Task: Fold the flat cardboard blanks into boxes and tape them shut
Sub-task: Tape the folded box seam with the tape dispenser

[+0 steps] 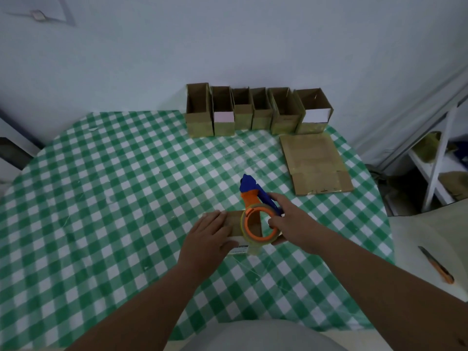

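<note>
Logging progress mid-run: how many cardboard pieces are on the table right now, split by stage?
Folded boxes in the back row: 6
Box being taped under the hands: 1
Flat blanks: 1 stack, count within it unclear
Total: 8 cardboard items, counting the stack as one

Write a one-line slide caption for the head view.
Left hand steadies a cardboard box while the right hand runs a tape dispenser over it; six open boxes line the wall.
</note>
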